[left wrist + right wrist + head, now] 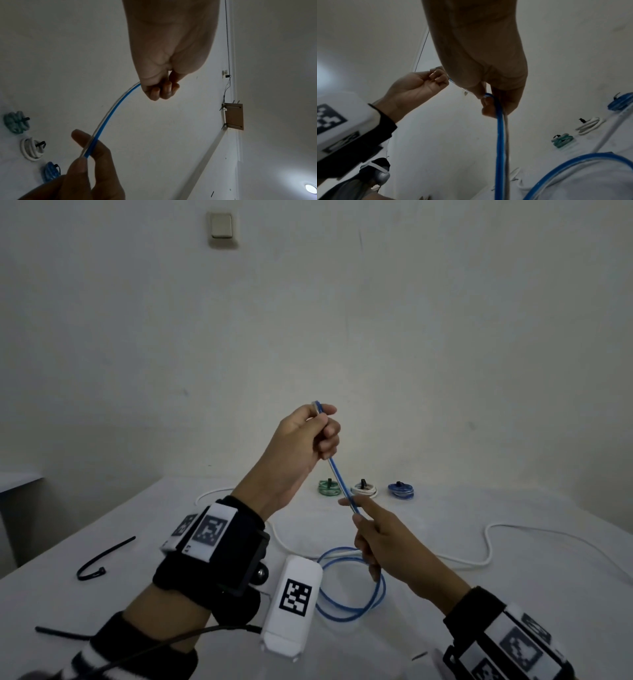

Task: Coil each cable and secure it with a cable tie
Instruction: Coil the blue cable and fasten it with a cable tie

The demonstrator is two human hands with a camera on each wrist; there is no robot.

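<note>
Both grips clamped on blue cable [337, 481], left [301, 446] above right [371, 534]. Starting coil; next: wrap first loop.

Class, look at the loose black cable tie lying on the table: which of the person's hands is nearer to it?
Left. The left hand is raised on the same side as the black cable tie; the right hand lies farther across, past the blue cable.

It looked like a plain room in a home or small office. Bare white plastered walls filled the frame, with a light switch [222, 228] at upper left. A bench [513, 594] draped in white cloth filled the lower part. The left wrist view showed a small wooden shelf [234, 117] at right and a recessed ceiling lamp [310, 188] at lower right.
</note>
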